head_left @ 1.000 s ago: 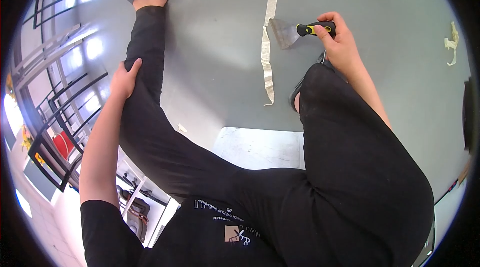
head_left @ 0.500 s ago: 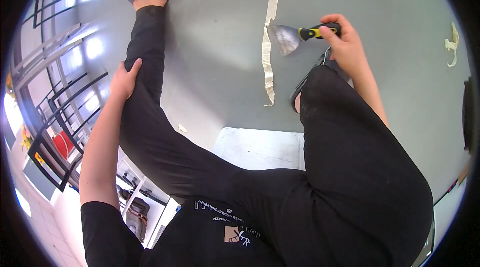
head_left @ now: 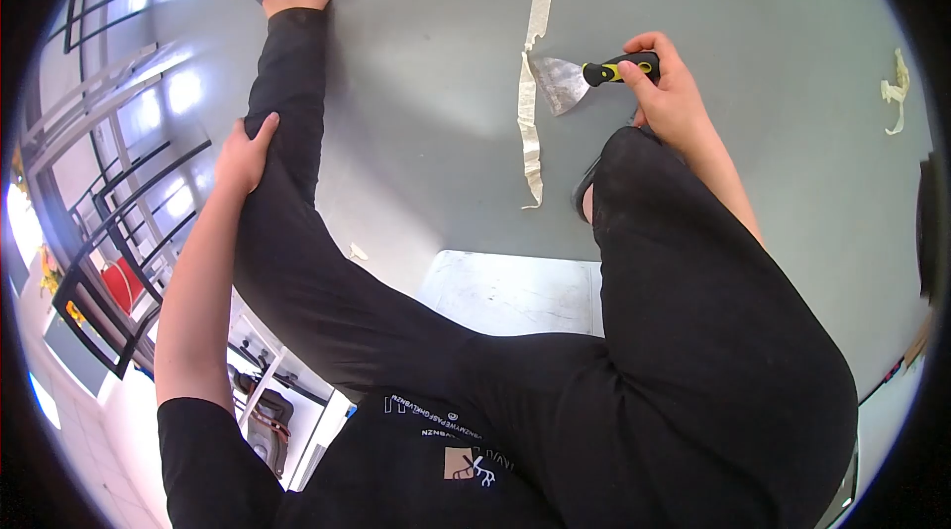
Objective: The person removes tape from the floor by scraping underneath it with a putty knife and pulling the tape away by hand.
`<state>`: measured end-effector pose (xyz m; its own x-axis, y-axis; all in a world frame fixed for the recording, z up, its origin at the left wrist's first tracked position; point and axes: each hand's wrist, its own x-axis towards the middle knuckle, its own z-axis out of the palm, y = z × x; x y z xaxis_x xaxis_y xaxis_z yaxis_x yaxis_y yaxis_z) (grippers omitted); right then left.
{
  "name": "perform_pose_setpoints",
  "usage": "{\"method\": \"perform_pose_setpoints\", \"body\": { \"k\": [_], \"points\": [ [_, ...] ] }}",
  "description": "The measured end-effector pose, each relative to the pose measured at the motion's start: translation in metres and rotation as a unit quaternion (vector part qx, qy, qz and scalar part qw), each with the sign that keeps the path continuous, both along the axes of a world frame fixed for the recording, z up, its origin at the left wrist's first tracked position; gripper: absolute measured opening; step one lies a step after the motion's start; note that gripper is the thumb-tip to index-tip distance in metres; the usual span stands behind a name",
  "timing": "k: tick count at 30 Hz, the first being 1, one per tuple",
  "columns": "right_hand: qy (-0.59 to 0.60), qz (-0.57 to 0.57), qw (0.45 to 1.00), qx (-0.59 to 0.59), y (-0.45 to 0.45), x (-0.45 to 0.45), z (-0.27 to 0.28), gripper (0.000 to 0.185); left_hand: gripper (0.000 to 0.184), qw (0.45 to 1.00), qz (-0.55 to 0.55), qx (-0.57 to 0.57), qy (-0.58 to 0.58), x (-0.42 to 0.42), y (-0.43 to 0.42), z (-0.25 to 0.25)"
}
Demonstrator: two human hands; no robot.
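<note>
Right hand [head_left: 674,98]: I am pinching the black-and-yellow handle of the putty knife [head_left: 561,85] between thumb and fingers. Left hand [head_left: 241,158]: I am bracing it on the left trouser leg [head_left: 287,83]. Masking tape [head_left: 530,118]: lying wrinkled on the grey floor [head_left: 426,83], beside the blade; contact, cannot tell. Handling, in my judgement: low blade angle, edge kept level, light pressure, corners not digging in.

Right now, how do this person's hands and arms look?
Both the left hand and right hand are ungloved, with no ring, watch or bracelet visible. The left arm has a short, plain black sleeve; the right sleeve is out of sight.
</note>
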<state>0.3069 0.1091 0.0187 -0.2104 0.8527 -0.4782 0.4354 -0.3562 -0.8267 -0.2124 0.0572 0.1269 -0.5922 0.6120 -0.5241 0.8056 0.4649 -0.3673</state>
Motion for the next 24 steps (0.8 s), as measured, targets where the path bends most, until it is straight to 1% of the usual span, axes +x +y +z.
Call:
{"method": "perform_pose_setpoints", "body": {
  "k": [1,5,7,8,10,11,12,14,15,17,18,20,21,22,23,24],
  "points": [
    [-0.012,0.007,0.999,-0.047,0.001,-0.003,0.007,0.023,0.091,1.000,-0.003,-0.001,0.000,0.000,-0.001,-0.001],
    [0.011,0.035,0.998,-0.050,0.010,0.011,0.004,0.025,0.090,1.000,-0.007,0.017,0.000,0.000,-0.001,-0.003],
    [0.002,-0.005,0.999,0.032,0.012,0.015,-0.005,0.026,0.090,1.000,0.003,0.023,0.002,0.000,-0.005,-0.001],
    [0.004,-0.003,0.999,0.033,0.010,0.009,0.000,0.026,0.089,1.000,0.004,0.015,0.007,0.001,-0.004,0.000],
    [0.021,-0.009,0.994,-0.103,0.002,-0.004,0.014,0.025,0.088,1.000,-0.002,0.006,0.009,0.004,0.001,0.001],
    [-0.003,0.033,0.999,-0.020,0.003,-0.001,0.010,0.024,0.088,1.000,0.001,0.006,0.006,0.005,0.001,0.001],
    [-0.004,0.031,0.999,-0.020,0.005,0.003,0.009,0.024,0.089,1.000,0.004,0.007,0.003,0.006,0.001,0.001],
    [0.001,0.037,0.996,-0.081,0.011,0.010,0.011,0.024,0.089,1.000,-0.002,0.017,0.000,0.005,0.000,0.000],
    [0.001,0.039,0.996,-0.080,0.012,0.012,0.010,0.024,0.089,1.000,-0.003,0.029,-0.001,0.005,-0.002,0.000],
    [0.005,-0.021,1.000,-0.009,0.013,0.010,0.006,0.024,0.089,1.000,0.006,0.017,-0.001,0.006,-0.001,0.000],
    [0.008,-0.020,1.000,-0.008,0.012,0.006,0.007,0.024,0.089,1.000,0.009,0.004,-0.002,0.005,0.000,0.003],
    [-0.001,0.008,1.000,-0.007,0.005,0.000,0.011,0.023,0.089,1.000,-0.002,0.006,0.003,0.001,-0.001,0.000],
    [-0.001,0.005,1.000,-0.007,0.007,0.002,0.013,0.023,0.089,1.000,-0.010,0.008,0.006,0.000,-0.001,-0.001],
    [-0.010,0.028,0.999,-0.020,0.011,0.007,0.016,0.022,0.089,1.000,-0.014,0.008,0.004,-0.002,0.000,-0.001],
    [-0.021,0.052,0.998,-0.034,0.014,0.011,0.017,0.022,0.089,1.000,-0.010,0.019,0.001,0.000,-0.001,-0.001],
    [-0.024,0.052,0.998,-0.036,0.016,0.017,0.014,0.022,0.090,1.000,-0.004,0.030,-0.003,0.002,-0.002,-0.002]
  ]
}}
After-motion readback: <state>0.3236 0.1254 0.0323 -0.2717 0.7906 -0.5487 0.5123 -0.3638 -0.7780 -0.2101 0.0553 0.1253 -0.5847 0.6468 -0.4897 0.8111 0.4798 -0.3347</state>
